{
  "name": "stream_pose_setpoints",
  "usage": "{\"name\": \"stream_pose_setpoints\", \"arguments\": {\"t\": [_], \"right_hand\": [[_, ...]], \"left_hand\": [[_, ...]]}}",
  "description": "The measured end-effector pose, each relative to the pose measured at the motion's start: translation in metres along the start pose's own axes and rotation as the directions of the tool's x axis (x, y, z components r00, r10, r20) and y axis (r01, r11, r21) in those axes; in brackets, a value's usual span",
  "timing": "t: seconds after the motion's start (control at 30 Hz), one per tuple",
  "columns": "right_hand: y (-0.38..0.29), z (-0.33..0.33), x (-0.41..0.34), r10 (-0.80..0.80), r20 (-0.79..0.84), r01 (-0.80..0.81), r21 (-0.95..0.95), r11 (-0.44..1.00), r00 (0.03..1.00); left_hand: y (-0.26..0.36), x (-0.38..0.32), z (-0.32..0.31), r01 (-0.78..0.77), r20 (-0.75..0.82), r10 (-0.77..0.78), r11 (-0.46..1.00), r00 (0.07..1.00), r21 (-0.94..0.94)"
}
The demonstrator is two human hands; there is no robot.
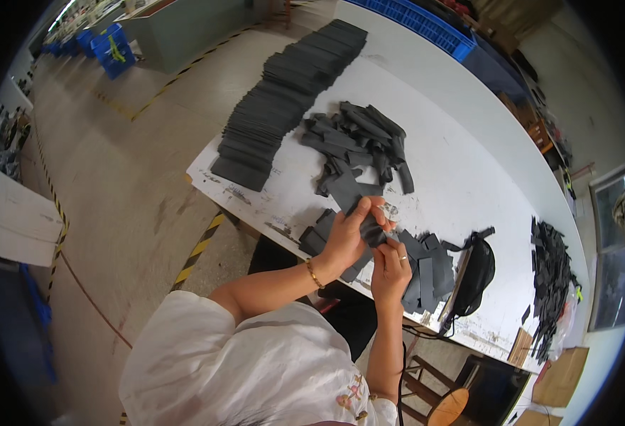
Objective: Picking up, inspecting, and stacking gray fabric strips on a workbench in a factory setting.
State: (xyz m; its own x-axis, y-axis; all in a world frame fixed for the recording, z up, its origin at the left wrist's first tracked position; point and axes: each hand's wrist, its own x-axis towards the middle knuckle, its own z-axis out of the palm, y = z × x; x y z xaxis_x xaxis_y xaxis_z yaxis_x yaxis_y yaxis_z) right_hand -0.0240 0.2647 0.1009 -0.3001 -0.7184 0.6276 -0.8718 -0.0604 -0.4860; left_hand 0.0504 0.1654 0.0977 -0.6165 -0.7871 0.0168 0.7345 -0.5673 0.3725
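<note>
Between both hands, above the table's near edge, is a dark grey fabric strip. My left hand grips it with the thumb on top. My right hand, with a ring on one finger, pinches its lower end. Beyond the hands lies a loose heap of dark strips. Flat cut pieces are spread beside my right hand, and more pieces lie by my left wrist. A long overlapping row of dark pieces runs along the table's left side.
The white table has a raised board along its far side. A black pouch with a strap rests at the right, and a pile of dark scraps lies farther right. Under the table stands a wooden stool. A blue crate is behind.
</note>
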Motion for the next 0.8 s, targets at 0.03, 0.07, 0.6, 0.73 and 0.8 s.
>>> {"name": "stream_pose_setpoints", "arguments": {"t": [0.03, 0.07, 0.6, 0.73, 0.8], "right_hand": [[0.000, 0.001, 0.001, -0.015, -0.008, 0.015, 0.005, 1.000, 1.000], [0.000, 0.002, 0.001, -0.030, -0.016, 0.030, 0.009, 0.999, 0.999], [-0.007, 0.010, -0.016, 0.673, -0.088, -0.367, 0.782, 0.503, 0.734], [0.000, -0.008, -0.016, 0.716, 0.017, -0.480, 0.752, 0.451, 0.698], [-0.022, -0.004, 0.008, 0.701, 0.087, -0.487, 0.779, 0.395, 0.708]], "left_hand": [[-0.001, 0.000, -0.001, 0.019, 0.004, -0.019, 1.000, 1.000, 0.000], [-0.001, 0.000, -0.002, -0.009, 0.007, 0.009, 1.000, 1.000, 0.014], [0.018, 0.025, -0.015, -0.103, 0.061, 0.104, 0.995, 0.993, -0.010], [0.025, 0.024, -0.008, -0.154, 0.114, 0.144, 0.984, 0.983, 0.085], [0.020, 0.015, -0.003, -0.127, 0.153, 0.102, 0.979, 0.983, 0.159]]}}
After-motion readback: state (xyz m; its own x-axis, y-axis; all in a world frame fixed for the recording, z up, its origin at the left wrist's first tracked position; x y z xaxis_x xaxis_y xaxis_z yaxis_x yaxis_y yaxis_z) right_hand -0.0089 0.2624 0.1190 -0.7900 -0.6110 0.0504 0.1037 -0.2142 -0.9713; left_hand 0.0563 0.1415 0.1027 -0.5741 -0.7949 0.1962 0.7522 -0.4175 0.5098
